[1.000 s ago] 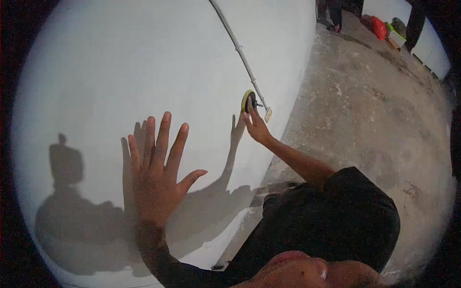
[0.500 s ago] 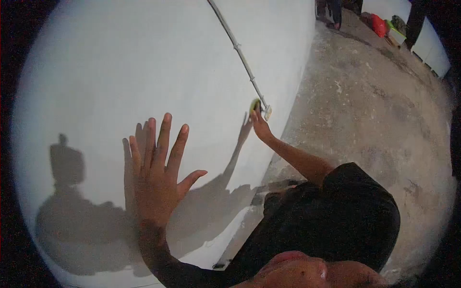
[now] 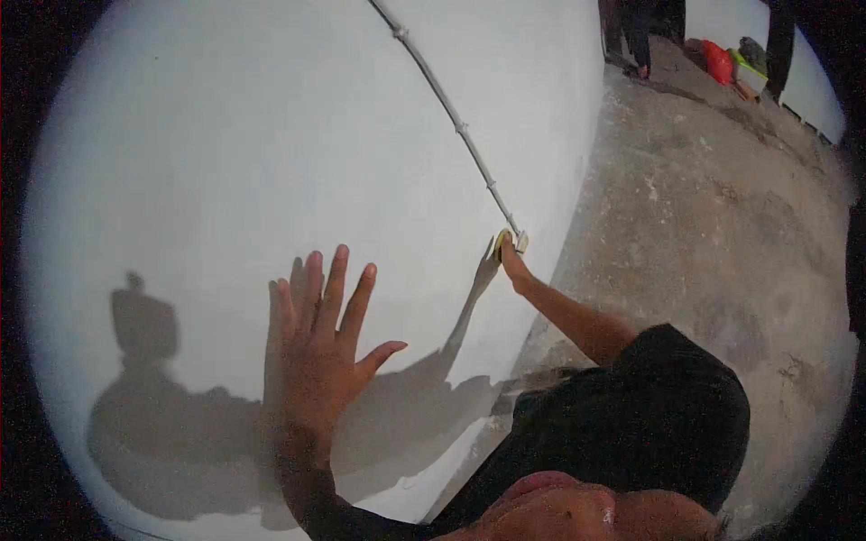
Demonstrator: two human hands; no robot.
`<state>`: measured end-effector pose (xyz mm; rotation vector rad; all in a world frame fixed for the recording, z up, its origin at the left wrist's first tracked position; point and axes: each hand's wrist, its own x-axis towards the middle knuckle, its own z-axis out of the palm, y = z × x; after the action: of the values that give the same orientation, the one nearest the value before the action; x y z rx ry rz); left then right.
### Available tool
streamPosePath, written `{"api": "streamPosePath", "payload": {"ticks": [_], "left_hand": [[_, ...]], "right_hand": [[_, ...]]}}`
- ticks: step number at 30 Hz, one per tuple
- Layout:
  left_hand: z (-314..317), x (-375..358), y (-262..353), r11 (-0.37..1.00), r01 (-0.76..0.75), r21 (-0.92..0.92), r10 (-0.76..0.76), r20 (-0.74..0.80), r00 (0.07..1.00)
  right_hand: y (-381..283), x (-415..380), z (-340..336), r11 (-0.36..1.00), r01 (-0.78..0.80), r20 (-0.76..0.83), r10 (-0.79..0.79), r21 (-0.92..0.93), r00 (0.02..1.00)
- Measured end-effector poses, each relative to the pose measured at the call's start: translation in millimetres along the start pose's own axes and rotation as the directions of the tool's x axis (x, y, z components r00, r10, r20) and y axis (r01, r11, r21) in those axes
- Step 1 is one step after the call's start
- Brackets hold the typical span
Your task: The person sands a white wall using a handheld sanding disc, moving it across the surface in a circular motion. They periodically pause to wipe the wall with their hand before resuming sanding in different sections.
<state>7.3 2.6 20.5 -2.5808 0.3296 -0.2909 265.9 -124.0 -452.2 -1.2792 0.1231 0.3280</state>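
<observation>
White wall [image 3: 225, 135] behind left hand [image 3: 320, 379], fingers [image 3: 333, 293] wide apart; right hand [image 3: 515, 264], fingers around yellow disc [image 3: 500, 242]

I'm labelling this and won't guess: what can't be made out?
All in the head view:
Yellow-edged disc: mostly hidden behind the right hand, whose grip is unclear.
Left hand: palm hidden by its own back.
Pipe: upper end cut off by the top edge.
Background person: upper body cut off by that edge.
Red object: too small and dim to identify.
</observation>
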Motion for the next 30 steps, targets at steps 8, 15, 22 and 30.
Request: {"api": "streamPosePath", "payload": {"ticks": [8, 15, 22, 30], "left_hand": [[-7, -1, 1, 0.999, 0.004, 0.033, -0.005, 0.030, 1.000], [-9, 6, 9, 0.999, -0.027, -0.031, 0.027, 0.009, 1.000], [8, -27, 54, 0.675, -0.336, -0.657, 0.171, -0.304, 0.937], [54, 38, 157, -0.191, -0.724, -0.663, -0.219, -0.690, 0.690]], "right_hand": [[39, 46, -12, 0.996, -0.045, 0.127, 0.035, 0.074, 0.991], [-1, 10, -4, 0.986, -0.098, 0.037, 0.094, 0.136, 0.995], [-43, -61, 15, 0.988, -0.129, 0.150, 0.116, 0.081, 0.982], [-36, -70, 36, 0.981, -0.069, 0.141, 0.043, 0.182, 0.989]]}}
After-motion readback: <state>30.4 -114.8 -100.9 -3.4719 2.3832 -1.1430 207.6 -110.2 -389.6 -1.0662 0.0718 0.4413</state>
